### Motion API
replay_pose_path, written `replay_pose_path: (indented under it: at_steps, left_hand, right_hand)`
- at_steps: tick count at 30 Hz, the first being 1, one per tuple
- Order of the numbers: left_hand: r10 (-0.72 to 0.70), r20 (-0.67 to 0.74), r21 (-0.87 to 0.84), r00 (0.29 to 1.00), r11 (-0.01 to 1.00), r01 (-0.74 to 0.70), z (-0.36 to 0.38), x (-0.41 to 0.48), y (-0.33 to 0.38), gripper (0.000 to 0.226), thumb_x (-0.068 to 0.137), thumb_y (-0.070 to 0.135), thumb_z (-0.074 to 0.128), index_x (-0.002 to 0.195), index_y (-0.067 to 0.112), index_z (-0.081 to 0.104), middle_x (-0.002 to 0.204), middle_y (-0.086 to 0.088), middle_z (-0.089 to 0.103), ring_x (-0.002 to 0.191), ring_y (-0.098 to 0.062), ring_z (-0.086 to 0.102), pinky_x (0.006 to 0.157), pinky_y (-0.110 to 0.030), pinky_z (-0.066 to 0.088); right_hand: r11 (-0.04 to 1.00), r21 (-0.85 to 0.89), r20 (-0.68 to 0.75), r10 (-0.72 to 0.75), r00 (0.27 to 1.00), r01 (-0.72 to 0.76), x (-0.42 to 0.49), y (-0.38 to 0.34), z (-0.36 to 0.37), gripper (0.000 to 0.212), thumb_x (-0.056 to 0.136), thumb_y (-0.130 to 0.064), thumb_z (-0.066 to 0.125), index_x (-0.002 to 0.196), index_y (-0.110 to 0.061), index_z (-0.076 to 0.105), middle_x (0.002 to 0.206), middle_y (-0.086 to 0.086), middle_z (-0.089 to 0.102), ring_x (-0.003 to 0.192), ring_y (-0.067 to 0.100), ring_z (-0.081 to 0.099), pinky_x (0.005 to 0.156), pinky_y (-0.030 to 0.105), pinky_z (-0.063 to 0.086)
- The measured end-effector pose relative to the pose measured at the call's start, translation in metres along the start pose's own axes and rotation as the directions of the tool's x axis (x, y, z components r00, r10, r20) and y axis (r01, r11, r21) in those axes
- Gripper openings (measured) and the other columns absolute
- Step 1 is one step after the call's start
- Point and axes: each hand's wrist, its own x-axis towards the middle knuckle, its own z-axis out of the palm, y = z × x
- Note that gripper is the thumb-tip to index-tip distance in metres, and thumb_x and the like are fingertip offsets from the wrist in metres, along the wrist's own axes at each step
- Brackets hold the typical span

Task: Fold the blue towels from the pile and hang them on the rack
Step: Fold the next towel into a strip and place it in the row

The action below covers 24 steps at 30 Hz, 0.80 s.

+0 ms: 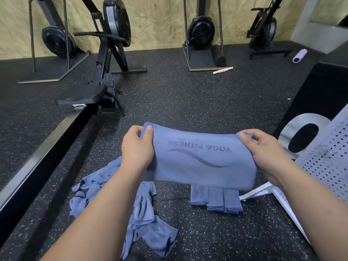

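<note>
A folded blue towel (201, 159) printed "YOGA FITNESS" hangs stretched between my hands above the floor. My left hand (137, 147) pinches its upper left corner, thumb in front. My right hand (263, 149) pinches the upper right corner. Below my left arm a rumpled pile of blue towels (143, 213) lies on the speckled black floor. Folded blue towels (216, 200) lie side by side under the held towel, partly hidden by it. The white perforated metal rack (323, 157) stands at the right, its leg (259, 191) reaching toward the folded towels.
A rowing machine (105, 76) and its long rail (37, 159) run along the left. More exercise machines stand against the wooden back wall. A black foam roller (219, 55), a pink stick (223, 70) and a purple roller (299, 55) lie on the floor. A black box (320, 87) is at right.
</note>
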Motion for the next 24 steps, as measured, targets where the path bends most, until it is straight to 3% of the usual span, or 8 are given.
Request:
replay_pose_path:
  at_steps: [3,5,7,9,12,15,19,24]
  left_hand:
    - [-0.208,0.155,-0.008,0.966,0.977,0.212,0.005,0.005,-0.012,0.025,0.099,0.042,0.066,0.094,0.018,0.068,0.086,0.002,0.067,0.080,-0.022,0.056,0.071,-0.034,0.042]
    - [-0.278,0.217,-0.018,0.936,0.957,0.289,0.006,0.004,-0.014,0.020,0.090,0.043,0.070,0.092,0.023,0.070,0.086,0.003,0.068,0.079,-0.023,0.057,0.075,-0.039,0.052]
    - [-0.282,0.234,-0.034,0.930,0.954,0.298,0.007,0.005,-0.014,0.027,0.078,0.043,0.068,0.100,0.028,0.072,0.099,0.003,0.073,0.087,-0.023,0.066,0.088,-0.049,0.060]
    - [-0.249,0.196,-0.062,0.948,0.962,0.266,0.004,0.004,-0.009,0.033,0.085,0.035,0.069,0.116,0.028,0.069,0.111,0.002,0.070,0.097,-0.021,0.068,0.091,-0.046,0.060]
    - [-0.150,0.099,-0.079,0.984,0.984,0.158,0.004,0.004,-0.009,0.032,0.100,0.021,0.068,0.131,0.024,0.061,0.097,0.003,0.069,0.081,-0.010,0.062,0.076,-0.031,0.051]
    - [-0.068,0.035,-0.088,0.997,0.994,0.071,0.007,0.001,-0.012,0.038,0.099,0.018,0.070,0.134,0.026,0.060,0.098,0.007,0.071,0.085,-0.011,0.064,0.083,-0.035,0.052]
    - [-0.059,-0.040,-0.138,0.997,0.989,0.053,0.007,0.001,-0.011,0.038,0.097,0.017,0.072,0.130,0.032,0.061,0.105,0.012,0.071,0.103,-0.012,0.066,0.098,-0.039,0.052]
    - [-0.156,0.040,-0.282,0.987,0.946,0.161,0.004,0.004,-0.013,0.040,0.097,0.009,0.071,0.129,0.033,0.063,0.093,0.012,0.079,0.097,-0.011,0.069,0.084,-0.037,0.051]
  right_hand:
    - [0.987,0.021,0.087,0.159,0.983,-0.162,0.004,0.006,-0.004,0.034,0.094,-0.032,0.078,0.125,-0.020,0.072,0.115,0.008,0.078,0.093,0.018,0.072,0.085,0.037,0.054]
    - [0.965,0.130,0.217,0.198,0.956,-0.229,0.004,0.004,-0.009,0.057,0.092,-0.017,0.080,0.142,-0.025,0.056,0.121,0.008,0.078,0.110,0.023,0.075,0.100,0.043,0.054]
    - [0.962,0.175,0.284,0.154,0.946,-0.209,0.001,-0.003,-0.012,0.078,0.091,0.002,0.075,0.151,-0.037,0.043,0.124,0.010,0.077,0.115,0.024,0.074,0.099,0.041,0.056]
    - [0.992,0.078,0.186,0.081,0.979,-0.096,0.002,0.000,-0.014,0.083,0.092,0.004,0.075,0.156,-0.036,0.043,0.127,0.002,0.075,0.115,0.021,0.074,0.097,0.038,0.058]
    - [0.995,-0.090,-0.045,-0.052,0.998,0.048,0.006,0.005,-0.014,0.078,0.090,-0.009,0.083,0.152,-0.043,0.049,0.133,-0.015,0.068,0.096,0.022,0.072,0.095,0.044,0.059]
    - [0.980,-0.129,-0.135,-0.170,0.976,0.153,0.006,0.005,-0.012,0.064,0.090,-0.013,0.083,0.144,-0.040,0.059,0.135,-0.019,0.065,0.079,0.018,0.067,0.084,0.037,0.056]
    - [0.960,-0.141,-0.102,-0.258,0.961,0.243,0.005,0.005,-0.010,0.045,0.091,-0.014,0.083,0.125,-0.040,0.070,0.120,-0.015,0.074,0.070,0.013,0.061,0.082,0.034,0.054]
    - [0.980,-0.003,-0.035,-0.197,0.980,0.197,0.004,0.002,-0.009,0.020,0.095,-0.014,0.079,0.108,-0.029,0.078,0.104,-0.002,0.079,0.088,0.010,0.068,0.086,0.029,0.051]
